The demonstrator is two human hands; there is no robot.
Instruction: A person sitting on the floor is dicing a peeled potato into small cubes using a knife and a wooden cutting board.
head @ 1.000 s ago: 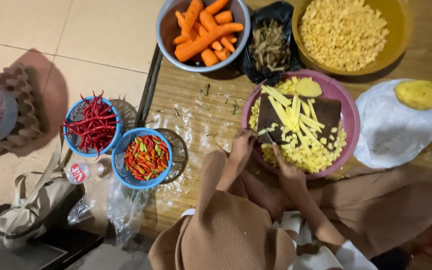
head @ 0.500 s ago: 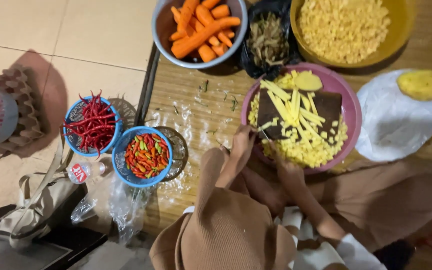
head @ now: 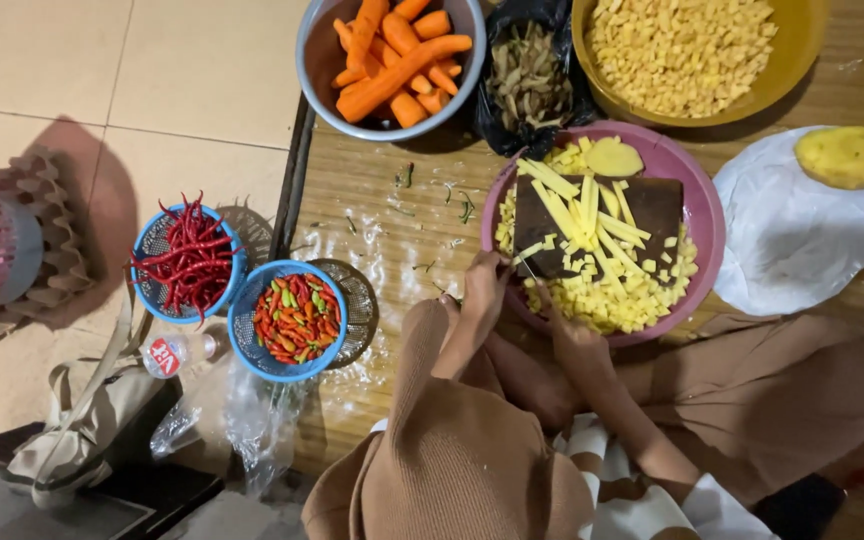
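A: Right, where are the hands?

B: Both sit at the near rim of the round pink plastic basin (head: 704, 215). The left hand (head: 485, 285) is closed around something thin that reaches onto the dark rectangular cutting board (head: 652, 205); it looks like a knife, though it is too small to be sure. The right hand (head: 574, 335) rests at the basin's edge among the small yellow potato cubes (head: 612, 300). Whether its fingers are closed on anything, I cannot tell.

A: And on the board?

B: Long pale yellow potato strips (head: 582, 210) lie across it, fanned out, with cubes heaped below and beside the board, inside the basin. A peeled half potato (head: 614, 157) sits at the far edge.

A: What surrounds it?

B: Beyond the basin, a yellow bowl of diced potato (head: 687, 45), a black bag of peelings (head: 527, 75) and a grey bowl of peeled orange carrots (head: 392, 55). To the right, a whole peeled potato (head: 842, 155) on a white plastic sheet (head: 802, 240). To the left, two blue baskets: one of long red chillies (head: 187, 260), one of small mixed chillies (head: 295, 318). Everything rests on a woven bamboo mat (head: 382, 230) on the floor.
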